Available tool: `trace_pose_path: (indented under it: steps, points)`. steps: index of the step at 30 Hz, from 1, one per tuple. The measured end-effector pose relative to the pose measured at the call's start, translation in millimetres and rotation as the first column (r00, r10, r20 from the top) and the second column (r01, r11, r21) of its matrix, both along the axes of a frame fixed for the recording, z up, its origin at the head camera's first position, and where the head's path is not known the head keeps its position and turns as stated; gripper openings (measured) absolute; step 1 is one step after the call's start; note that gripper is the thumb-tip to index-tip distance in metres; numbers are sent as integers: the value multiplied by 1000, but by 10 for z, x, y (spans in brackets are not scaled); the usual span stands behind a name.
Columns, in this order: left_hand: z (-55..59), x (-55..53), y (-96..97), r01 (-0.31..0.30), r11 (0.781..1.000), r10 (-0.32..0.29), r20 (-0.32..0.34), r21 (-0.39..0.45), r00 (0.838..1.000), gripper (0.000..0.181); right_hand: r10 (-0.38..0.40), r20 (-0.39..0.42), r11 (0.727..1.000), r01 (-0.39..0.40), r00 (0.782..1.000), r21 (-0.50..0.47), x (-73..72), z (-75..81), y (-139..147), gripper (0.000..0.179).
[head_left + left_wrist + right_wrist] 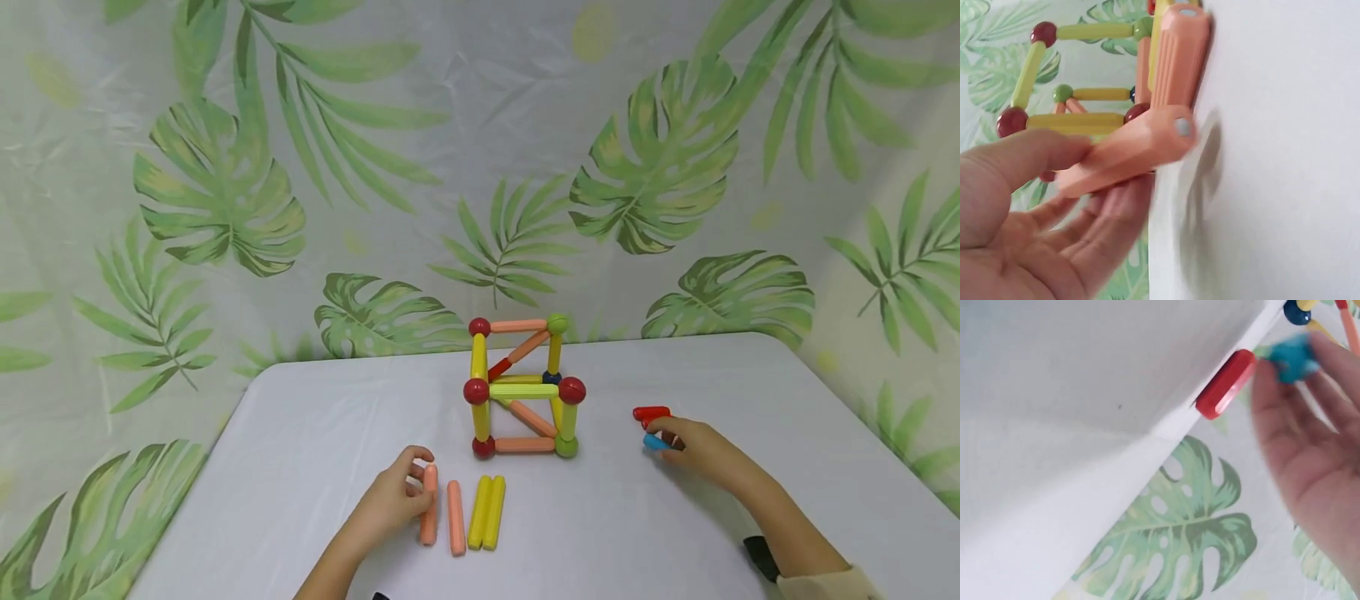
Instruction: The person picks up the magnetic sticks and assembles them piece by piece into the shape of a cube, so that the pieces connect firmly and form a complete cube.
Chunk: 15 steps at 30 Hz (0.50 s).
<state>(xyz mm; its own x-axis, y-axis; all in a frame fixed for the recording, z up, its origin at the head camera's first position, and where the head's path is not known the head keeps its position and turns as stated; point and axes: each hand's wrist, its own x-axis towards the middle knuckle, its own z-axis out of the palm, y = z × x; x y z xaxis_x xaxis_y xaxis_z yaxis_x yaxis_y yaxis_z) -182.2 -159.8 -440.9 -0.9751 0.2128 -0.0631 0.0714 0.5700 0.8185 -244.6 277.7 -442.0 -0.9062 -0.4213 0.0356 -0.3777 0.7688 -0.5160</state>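
Note:
My left hand (393, 496) grips a salmon-pink magnetic rod (1132, 150) between thumb and fingers; a silvery magnet shows at its end in the left wrist view. Right beside it lies a second salmon rod (456, 518), then two yellow rods (486, 513) side by side. On the right, my right hand (697, 450) pinches a short blue piece (656, 442), blurred in the right wrist view (1294, 359) and partly covered by the fingers. Short red rods (649, 412) lie just beyond those fingertips, one of them partly hidden by the hand.
A box-shaped frame of yellow, green, salmon and red rods (523, 390) joined by red, green and dark blue balls stands upright mid-table between the hands. The white table (315, 433) meets a leaf-patterned cloth (495, 125) behind it.

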Motion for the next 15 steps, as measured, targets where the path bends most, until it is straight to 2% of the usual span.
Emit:
trace_pose_path:
  steps: [3, 6, 9, 11, 15]
  points:
    - [42, -22, -21, -106, 991, 114, -87, 83, 990, 38, 25, -83, 995, -32, 996, -91, 41, 52, -57, 30]
    - [60, -29, -33, -162, 969, 189, -138, 187, 972, 38, 50, -173, 979, -83, 984, -186, 93, 88, -147, 27]
    - [56, -40, -45, -173, 943, 222, -149, 283, 964, 38, 62, -234, 961, -121, 970, -248, 147, 122, -251, 26]
    - [58, -45, -53, -171, 924, 233, -147, 343, 961, 38, 67, -245, 953, -134, 967, -272, 175, 143, -318, 25]
    - [61, -51, -73, -160, 876, 240, -125, 456, 963, 37, 72, -276, 939, -158, 959, -305, 216, 171, -445, 23]
